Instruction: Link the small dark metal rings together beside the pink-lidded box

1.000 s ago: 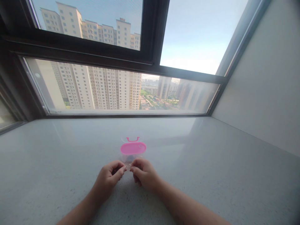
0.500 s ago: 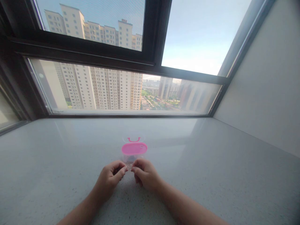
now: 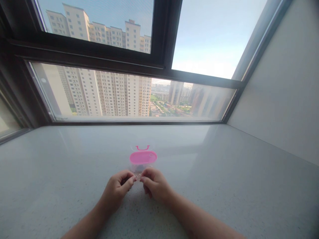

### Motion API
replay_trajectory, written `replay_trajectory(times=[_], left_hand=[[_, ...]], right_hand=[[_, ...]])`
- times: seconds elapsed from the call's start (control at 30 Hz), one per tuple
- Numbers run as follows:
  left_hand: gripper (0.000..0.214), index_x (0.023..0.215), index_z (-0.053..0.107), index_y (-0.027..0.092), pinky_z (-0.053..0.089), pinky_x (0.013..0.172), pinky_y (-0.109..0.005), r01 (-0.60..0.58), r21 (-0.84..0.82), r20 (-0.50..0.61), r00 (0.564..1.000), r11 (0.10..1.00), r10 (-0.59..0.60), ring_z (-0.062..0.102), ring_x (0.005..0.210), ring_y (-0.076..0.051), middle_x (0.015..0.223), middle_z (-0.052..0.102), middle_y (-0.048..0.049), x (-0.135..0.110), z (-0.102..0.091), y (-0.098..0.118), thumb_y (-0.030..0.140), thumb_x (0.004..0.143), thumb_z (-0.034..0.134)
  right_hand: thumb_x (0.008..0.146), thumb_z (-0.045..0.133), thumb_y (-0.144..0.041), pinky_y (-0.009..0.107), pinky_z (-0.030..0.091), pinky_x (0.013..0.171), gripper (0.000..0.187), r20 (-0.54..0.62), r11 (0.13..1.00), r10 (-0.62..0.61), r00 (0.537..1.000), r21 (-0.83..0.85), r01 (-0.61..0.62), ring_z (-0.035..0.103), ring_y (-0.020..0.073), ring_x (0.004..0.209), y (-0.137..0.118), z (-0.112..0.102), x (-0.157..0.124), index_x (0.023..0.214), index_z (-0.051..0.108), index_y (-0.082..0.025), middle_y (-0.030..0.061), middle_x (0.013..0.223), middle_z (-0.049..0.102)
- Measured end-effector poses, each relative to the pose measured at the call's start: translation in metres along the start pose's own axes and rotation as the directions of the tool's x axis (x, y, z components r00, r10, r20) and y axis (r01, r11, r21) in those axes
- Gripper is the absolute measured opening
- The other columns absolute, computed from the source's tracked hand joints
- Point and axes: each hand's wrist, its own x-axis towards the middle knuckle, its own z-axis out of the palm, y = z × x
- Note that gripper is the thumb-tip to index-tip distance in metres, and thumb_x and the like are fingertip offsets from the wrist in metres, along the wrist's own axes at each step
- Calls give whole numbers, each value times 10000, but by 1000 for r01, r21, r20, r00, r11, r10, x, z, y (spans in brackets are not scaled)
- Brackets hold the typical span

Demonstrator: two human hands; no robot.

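Next to nothing has changed over the last second: view shifted a touch, hands in the same pose. Left hand (image 3: 119, 187) and right hand (image 3: 156, 185) sit at 7 and 5 o'clock of the pink-topped box (image 3: 143, 157), tips nearly meeting. Fingers on both are pinched, looks like on a small clear piece (image 3: 139, 177) at the box's 6 o'clock; too small to tell if it's one part or two. Box stands on the sill (image 3: 211, 179), pink handle (image 3: 143, 148) at its 12. My read: fine two-handed work, mid-step, no visible progress over that second.
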Motion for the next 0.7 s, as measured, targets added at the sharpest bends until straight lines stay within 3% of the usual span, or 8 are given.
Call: replay_trajectory(times=[0.7], left_hand=[[261, 644, 596, 154, 356, 546, -218, -4, -19, -17, 1000, 1000, 4, 460, 565, -142, 552, 487, 31, 0, 0, 3, 345, 792, 496]], right_hand=[[683, 472, -193, 155, 231, 284, 38, -8, 1000, 22, 1000, 14, -22, 317, 54, 275, -2, 1, 0, 687, 495, -164, -84, 380, 434]])
